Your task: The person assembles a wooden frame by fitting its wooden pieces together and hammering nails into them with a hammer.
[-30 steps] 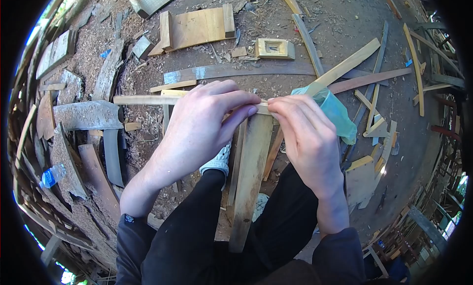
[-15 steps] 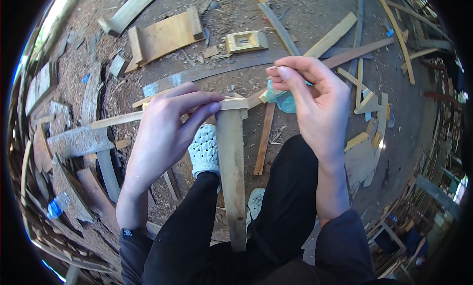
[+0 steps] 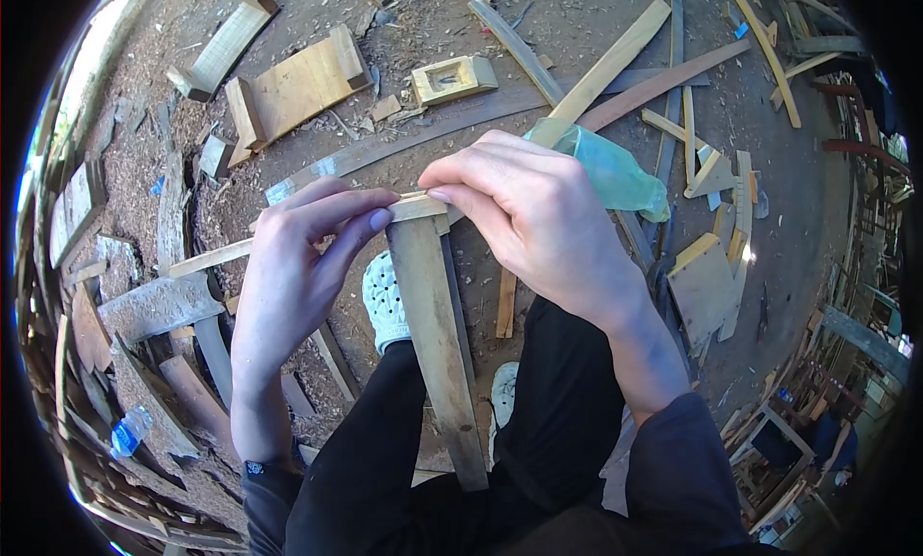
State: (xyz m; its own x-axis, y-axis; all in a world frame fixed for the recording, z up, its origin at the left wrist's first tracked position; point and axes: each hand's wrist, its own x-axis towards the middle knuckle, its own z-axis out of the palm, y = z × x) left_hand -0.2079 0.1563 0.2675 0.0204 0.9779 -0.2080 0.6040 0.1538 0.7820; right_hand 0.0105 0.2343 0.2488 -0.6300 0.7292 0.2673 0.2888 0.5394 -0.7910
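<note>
My left hand (image 3: 298,243) pinches the light wooden strip (image 3: 411,210) that lies across the far end of a long board (image 3: 433,354). That board runs from between my legs up to the strip. My right hand (image 3: 538,219) has thumb and forefinger closed at the strip's right end, on what looks like a small nail, mostly hidden by the fingertips. Both hands are close together over the joint. Just beyond the right hand is a translucent green plastic bag (image 3: 615,171), partly hidden behind it.
Boards, offcuts and shavings litter the dirt floor. A U-shaped wooden piece (image 3: 298,89) and a hollowed block (image 3: 454,80) lie ahead. A plastic bottle (image 3: 132,431) is at left. My pale clog (image 3: 385,306) stands beside the board. Stacked timber lines the right side.
My right hand has come down and left from above the bag to the strip's end. The green bag has spread out to the right. My left hand keeps its pinch.
</note>
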